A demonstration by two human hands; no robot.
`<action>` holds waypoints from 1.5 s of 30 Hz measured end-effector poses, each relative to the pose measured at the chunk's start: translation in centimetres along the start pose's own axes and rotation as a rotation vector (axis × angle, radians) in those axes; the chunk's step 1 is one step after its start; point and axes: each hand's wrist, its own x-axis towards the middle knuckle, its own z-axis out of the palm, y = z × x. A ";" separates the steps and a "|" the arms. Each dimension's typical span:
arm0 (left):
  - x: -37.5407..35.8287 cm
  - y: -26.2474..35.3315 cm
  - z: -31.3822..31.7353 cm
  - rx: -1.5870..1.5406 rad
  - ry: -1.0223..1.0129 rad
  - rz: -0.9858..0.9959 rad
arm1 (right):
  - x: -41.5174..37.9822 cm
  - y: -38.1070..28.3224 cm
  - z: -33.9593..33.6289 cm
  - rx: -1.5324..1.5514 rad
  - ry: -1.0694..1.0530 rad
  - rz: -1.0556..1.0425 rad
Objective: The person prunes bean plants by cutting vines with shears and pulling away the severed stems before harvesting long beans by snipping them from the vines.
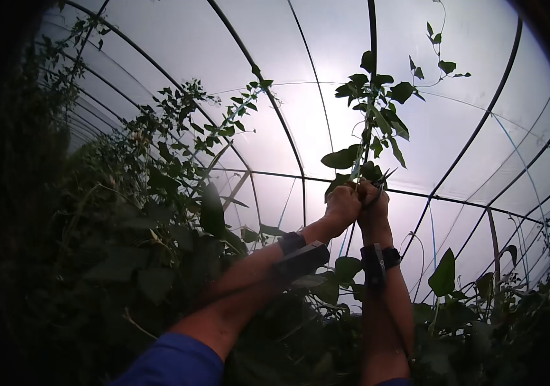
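Observation:
Both my arms reach up to a climbing vine [383,119], whose leafy stem runs upward along a pale blue string [356,161]. My left hand [342,206] is closed round the stem and string just under a cluster of broad leaves. Pressed close beside it, my right hand [372,199] is closed too, with what look like scissors [387,177] in it, their slim pointed blades sticking up to the right. Fingers and leaves hide exactly where the blades lie against the stem. Each wrist wears a dark strap with a box-like device.
Overhead curve the dark hoops [244,48] and pale plastic film of a greenhouse tunnel. A horizontal bar [410,193] passes behind my hands. Dense foliage [159,257] fills the left and bottom, with more vines climbing strings. Blue strings [521,154] hang at the right.

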 end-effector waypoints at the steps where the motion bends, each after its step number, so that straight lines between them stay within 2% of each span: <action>1: -0.5 0.5 -0.3 0.047 0.003 0.003 | 0.4 0.1 0.4 0.145 0.041 0.161; 2: -1.1 0.9 -0.6 0.096 0.007 0.005 | 0.7 0.1 0.7 0.292 0.082 0.324; 3: -1.6 0.8 -0.8 0.198 -0.022 0.061 | 1.0 0.3 0.5 0.296 0.078 0.319; 5: -2.3 0.4 -1.0 0.193 -0.006 0.121 | 1.0 0.7 -0.4 0.168 0.035 0.448; 6: -2.5 0.3 -1.3 0.192 -0.005 0.121 | 0.7 0.6 0.1 0.161 0.053 0.397; 8: -2.8 0.3 -2.0 0.119 -0.194 0.025 | 0.4 -0.1 0.2 0.259 0.107 0.464; 9: -3.2 0.5 -2.4 0.120 -0.197 0.027 | 0.1 -0.5 0.0 0.361 0.167 0.534; 10: -3.9 0.8 -2.8 0.157 -0.141 0.088 | -0.4 0.2 -0.8 0.231 0.039 0.314; 11: -4.4 1.1 -3.2 0.195 -0.086 0.148 | -0.8 1.0 -1.6 0.231 0.044 0.317; 13: -4.2 1.0 -3.2 0.209 -0.057 0.085 | -1.3 -0.4 -2.1 0.360 0.109 0.407; 15: -3.6 -0.1 -2.7 0.162 0.075 -0.002 | -1.6 -0.9 -2.4 0.398 0.157 0.451; 19: -1.8 -2.2 -1.2 0.125 0.089 -0.112 | -1.3 -1.8 -2.0 0.477 0.174 0.505; 21: -1.2 -2.4 -0.9 0.078 0.103 -0.080 | -1.1 -2.2 -1.6 0.504 0.154 0.510; 23: -1.3 -0.5 -1.6 -0.515 -0.110 -0.475 | -0.9 -2.8 -1.4 0.475 0.144 0.530; 25: -0.7 -0.9 -2.0 -0.637 -0.225 -0.467 | -0.9 -2.2 -2.0 0.445 0.134 0.518; 28: -0.6 -1.0 -2.5 -0.630 -0.143 -0.463 | -1.8 -0.9 -4.1 0.331 0.148 0.552; 31: -0.6 -1.3 -2.3 -0.688 -0.166 -0.454 | -2.7 1.4 -5.7 0.099 0.146 0.587; 34: -1.0 -1.2 -2.1 -0.755 -0.173 -0.479 | -3.2 2.9 -5.2 -0.003 0.191 0.603; 37: -0.6 -2.5 -1.7 -0.824 -0.217 -0.483 | -4.2 3.6 -3.4 0.109 0.095 0.605; 39: -0.6 -2.8 -2.0 -0.692 -0.305 -0.385 | -4.4 4.3 -0.9 0.578 0.080 0.521; 41: -0.1 -2.4 -3.8 -0.497 -0.439 -0.279 | -4.7 3.8 -0.2 0.453 0.063 0.504; 43: 0.6 -1.6 -5.6 -0.147 -0.537 -0.162 | -4.7 4.4 -0.1 0.145 -0.016 0.317; 45: 1.2 -0.2 -6.0 0.287 -0.504 -0.047 | -4.7 4.4 -0.1 0.099 -0.049 0.300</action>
